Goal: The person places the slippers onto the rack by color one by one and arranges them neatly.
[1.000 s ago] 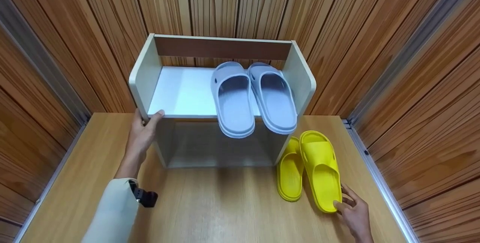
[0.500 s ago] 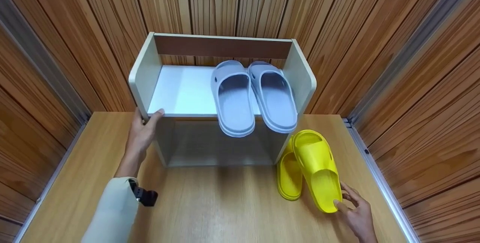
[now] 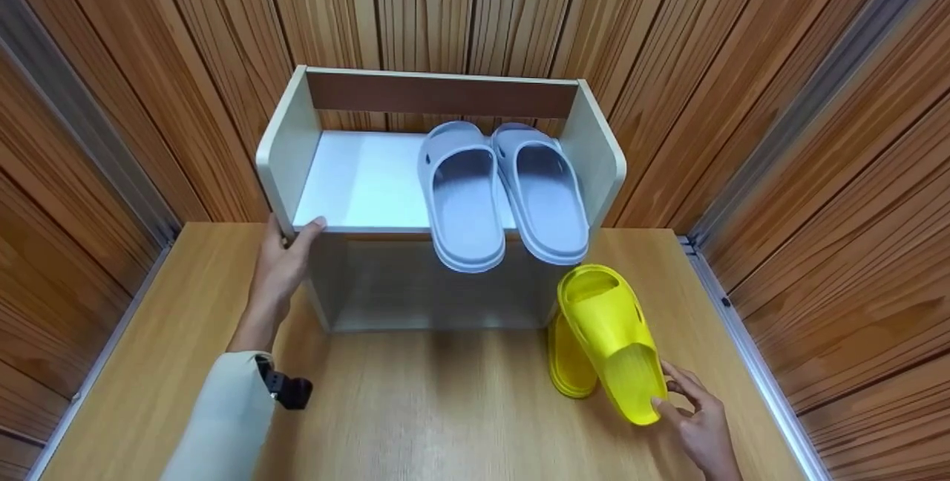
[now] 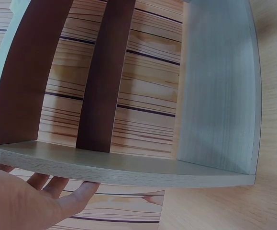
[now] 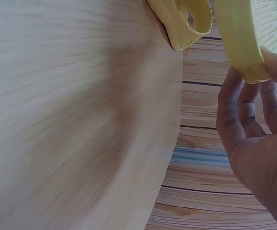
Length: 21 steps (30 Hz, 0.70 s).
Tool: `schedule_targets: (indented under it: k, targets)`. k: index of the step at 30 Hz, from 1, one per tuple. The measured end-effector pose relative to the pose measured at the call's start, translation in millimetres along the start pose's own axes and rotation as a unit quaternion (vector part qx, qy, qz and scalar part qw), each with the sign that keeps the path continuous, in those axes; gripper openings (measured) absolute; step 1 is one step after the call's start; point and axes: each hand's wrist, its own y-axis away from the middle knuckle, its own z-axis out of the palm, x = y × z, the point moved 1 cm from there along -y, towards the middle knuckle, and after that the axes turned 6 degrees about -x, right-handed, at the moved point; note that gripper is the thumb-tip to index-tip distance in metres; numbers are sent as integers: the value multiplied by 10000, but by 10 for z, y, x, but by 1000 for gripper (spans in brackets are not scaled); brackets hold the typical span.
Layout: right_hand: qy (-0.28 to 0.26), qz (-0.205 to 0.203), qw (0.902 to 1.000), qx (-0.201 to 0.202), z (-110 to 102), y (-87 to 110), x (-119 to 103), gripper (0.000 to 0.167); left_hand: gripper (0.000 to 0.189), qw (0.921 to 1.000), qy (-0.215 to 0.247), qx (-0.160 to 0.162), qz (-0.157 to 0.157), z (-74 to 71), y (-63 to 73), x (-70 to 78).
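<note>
Head view. The landmark is the rack [image 3: 445, 93], standing on the desk [image 3: 423, 410]. My left hand [image 3: 278, 269] grips its left side panel [image 3: 286, 143], with the thumb at the front edge of the upper shelf [image 3: 364, 177]. My right hand [image 3: 701, 418] pinches the yellow slipper [image 3: 605, 332] by the heel, in front of the rack's right front corner, toe end toward the rack. The second yellow slipper [image 3: 573, 362] lies partly hidden behind it, near that same corner. The grey slippers [image 3: 464, 228] sit on the right part of the rack's upper shelf, heels overhanging its front edge. I judge the step in hand to be moving the pinched slipper: its toe should clear both the second yellow slipper and the rack's corner.

Left wrist view. My fingers lie along the outer face of the rack's side panel. Apply steady, light pressure; a hard pull could shift the rack.

Right wrist view. My thumb bears on the footbed and my fingers support the sole at the heel. A gap shows between the two yellow slippers. A heel-only pinch may let the toe droop; press the thumb firmly and turn the wrist slowly.
</note>
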Motion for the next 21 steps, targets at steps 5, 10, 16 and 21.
schedule_targets:
  k: [5, 10, 16, 21]
  targets:
    - [-122, -178, 9998, -15, 66, -25, -38, 54, 87, 10000, 16, -13, -18, 0, 9, 5]
    - [-201, -461, 9986, -138, 142, -55, -69, 55, 87, 10000, -31, 28, -78, 0, 16, 12]
    - [-305, -428, 9983, -270, 237, -90, -130, 56, 86, 10000, 4, 6, -56, 3, 19, 10]
    - [-444, -316, 9978, -368, 322, -109, -209, 56, 86, 10000, -18, -51, -50, -7, 13, 10]
